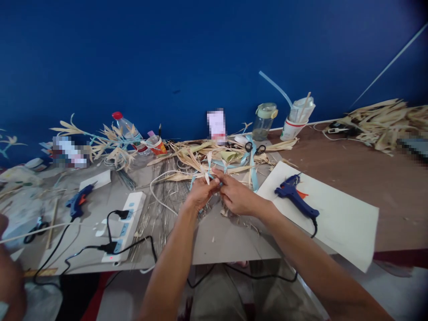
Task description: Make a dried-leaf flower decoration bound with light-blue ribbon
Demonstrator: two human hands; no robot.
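My left hand (200, 192) and my right hand (236, 194) meet at the middle of the table, fingers pinched together on a small bundle of pale dried leaf strips (207, 171) bound with light blue ribbon (253, 171). Both hands are closed on this piece, fingertips touching near its stem. Loose dried leaves (200, 156) and thin wires (163, 200) lie just beyond and beside the hands. A blue glue gun (296, 198) rests on a white board (337, 218) right of my right hand.
A white power strip (125, 225) with black plugs lies at the left, near a second blue glue gun (77, 201). Black scissors (254, 147), a jar (265, 121), a paper cup (292, 127) and a bottle (129, 131) stand by the blue wall. Another person's hand (10, 272) shows far left.
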